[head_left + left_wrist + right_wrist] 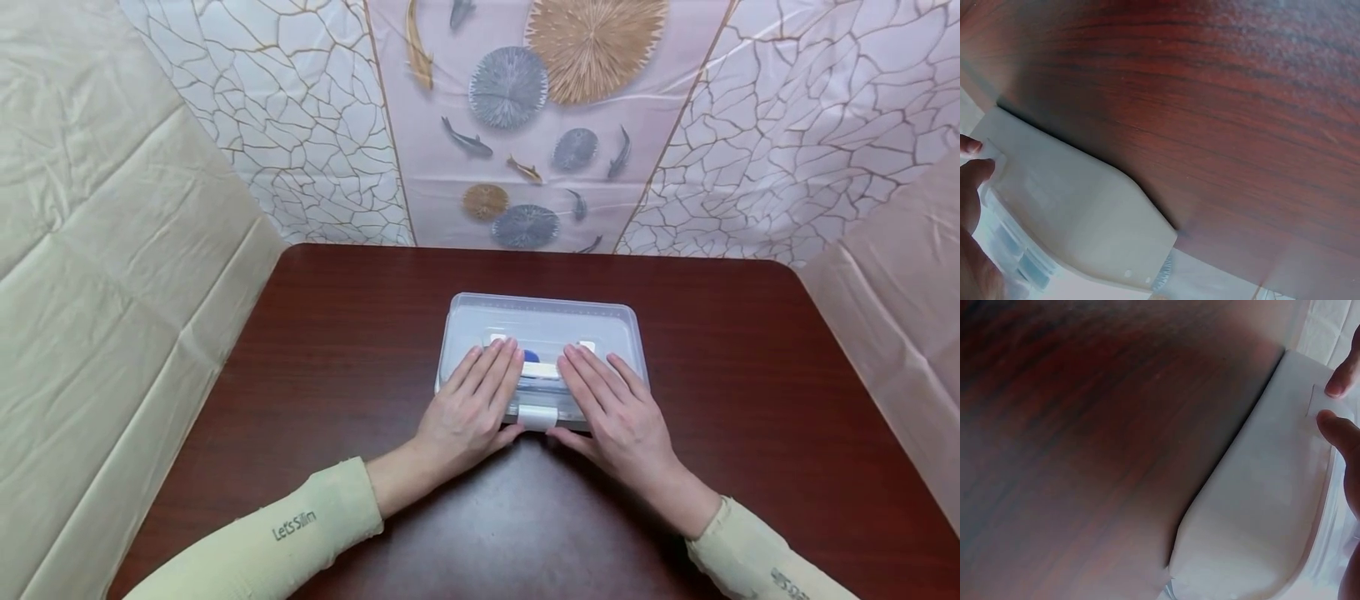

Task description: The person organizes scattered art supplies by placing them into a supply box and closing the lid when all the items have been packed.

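Note:
A clear-lidded plastic storage box (pixel 543 319) with a pale body sits on the table, its front latch (pixel 537 417) facing me. The left hand (pixel 468 412) rests on the left part of the lid with straight fingers, its thumb at the latch's left side. Mirroring it, the right hand (pixel 626 421) lies on the right part, thumb at the other side of the latch. Both thumbs touch around the latch (pixel 1325 403) in the right wrist view. Something blue (pixel 531 356) shows between the hands; what else the box holds is hard to tell.
The dark red-brown wooden table (pixel 337 333) stretches around the box. A patterned sheet (pixel 300 108) hangs behind it. Plain beige cloth (pixel 127 275) lines the left side, and similar cloth (pixel 900 275) the right.

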`<state>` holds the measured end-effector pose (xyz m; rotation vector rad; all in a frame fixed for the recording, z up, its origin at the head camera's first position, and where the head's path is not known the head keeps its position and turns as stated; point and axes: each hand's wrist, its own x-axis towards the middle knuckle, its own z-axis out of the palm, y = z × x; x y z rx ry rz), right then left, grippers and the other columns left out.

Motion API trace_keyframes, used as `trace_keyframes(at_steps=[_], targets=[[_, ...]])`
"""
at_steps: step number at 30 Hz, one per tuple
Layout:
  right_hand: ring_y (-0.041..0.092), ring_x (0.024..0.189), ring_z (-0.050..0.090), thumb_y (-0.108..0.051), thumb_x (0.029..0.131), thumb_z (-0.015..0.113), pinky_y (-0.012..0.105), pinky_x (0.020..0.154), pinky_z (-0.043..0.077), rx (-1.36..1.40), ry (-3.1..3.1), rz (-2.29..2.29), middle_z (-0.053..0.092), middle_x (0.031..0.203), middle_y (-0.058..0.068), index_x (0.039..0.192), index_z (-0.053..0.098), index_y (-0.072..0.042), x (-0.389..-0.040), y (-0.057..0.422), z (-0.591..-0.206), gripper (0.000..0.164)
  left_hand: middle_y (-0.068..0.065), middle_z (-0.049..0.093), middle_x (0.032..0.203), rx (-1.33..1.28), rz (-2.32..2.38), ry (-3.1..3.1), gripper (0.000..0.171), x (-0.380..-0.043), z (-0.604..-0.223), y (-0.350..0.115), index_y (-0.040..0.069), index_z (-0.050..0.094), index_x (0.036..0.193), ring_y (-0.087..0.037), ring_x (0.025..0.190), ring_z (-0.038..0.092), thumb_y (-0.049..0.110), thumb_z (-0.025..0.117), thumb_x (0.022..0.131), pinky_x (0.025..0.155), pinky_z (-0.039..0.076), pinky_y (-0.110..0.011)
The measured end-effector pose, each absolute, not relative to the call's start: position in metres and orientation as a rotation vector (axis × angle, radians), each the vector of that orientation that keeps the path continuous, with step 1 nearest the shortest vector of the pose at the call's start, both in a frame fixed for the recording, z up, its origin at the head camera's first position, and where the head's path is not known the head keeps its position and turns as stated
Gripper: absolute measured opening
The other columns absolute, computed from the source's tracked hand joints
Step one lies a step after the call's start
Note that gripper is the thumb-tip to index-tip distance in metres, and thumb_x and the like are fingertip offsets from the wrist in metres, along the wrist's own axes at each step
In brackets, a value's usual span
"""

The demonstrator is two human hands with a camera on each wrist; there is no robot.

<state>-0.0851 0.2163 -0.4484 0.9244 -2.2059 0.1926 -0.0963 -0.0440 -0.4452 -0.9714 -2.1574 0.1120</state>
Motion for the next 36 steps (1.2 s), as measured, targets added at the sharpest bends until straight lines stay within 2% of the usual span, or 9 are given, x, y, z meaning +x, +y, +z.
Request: trace_keyframes(at_steps=[9, 16, 21, 28, 36], targets=[[0.035, 0.136, 0.061, -0.056, 0.104, 0.057, 0.056, 0.114, 0.048, 0.903, -2.174, 0.196, 0.058, 0.155, 0.018, 0.152, 0.057, 0.002, -0.082, 0.216, -0.452, 0.075, -0.021, 0.058, 0.153, -0.955, 0.132, -2.112, 0.094, -0.095, -0.447, -0.041, -0.005, 0.055, 0.151, -0.032, 0.143, 0.056, 0.062, 0.077, 0.088, 0.123, 0.044, -0.045], [0.036, 0.135, 0.062, -0.053, 0.106, 0.056, 0.056, 0.113, 0.048, 0.887, -2.176, 0.195, 0.058, 0.155, 0.018, 0.151, 0.058, 0.002, -0.083, 0.217, -0.451, 0.071, -0.020, 0.060, 0.152, -0.938, 0.169, -2.081, 0.088, -0.098, -0.448, -0.039, -0.004, 0.057, 0.150, -0.031, 0.141, 0.058, 0.060, 0.073, 0.093, 0.123, 0.045, -0.045], [0.036, 0.135, 0.061, -0.054, 0.107, 0.054, 0.057, 0.114, 0.047, 0.905, -2.203, 0.205, 0.058, 0.155, 0.019, 0.151, 0.057, 0.002, -0.082, 0.220, -0.448, 0.072, -0.020, 0.060, 0.152, -0.938, 0.163, -2.093, 0.087, -0.097, -0.448, -0.038, -0.004, 0.057, 0.149, -0.031, 0.141, 0.057, 0.061, 0.073, 0.092, 0.123, 0.045, -0.044], [0.036, 0.137, 0.060, -0.053, 0.109, 0.052, 0.057, 0.115, 0.047, 0.941, -2.218, 0.211, 0.057, 0.155, 0.019, 0.153, 0.055, 0.002, -0.084, 0.221, -0.444, 0.071, -0.019, 0.057, 0.155, -0.942, 0.150, -2.160, 0.088, -0.096, -0.445, -0.039, -0.003, 0.055, 0.151, -0.031, 0.145, 0.054, 0.060, 0.074, 0.093, 0.126, 0.041, -0.043], [0.036, 0.142, 0.056, -0.052, 0.112, 0.046, 0.057, 0.118, 0.044, 0.990, -2.250, 0.199, 0.054, 0.158, 0.019, 0.156, 0.051, 0.002, -0.086, 0.223, -0.441, 0.070, -0.017, 0.049, 0.163, -1.020, 0.125, -2.276, 0.089, -0.094, -0.437, -0.050, -0.001, 0.047, 0.158, -0.028, 0.153, 0.044, 0.056, 0.074, 0.096, 0.131, 0.033, -0.044]])
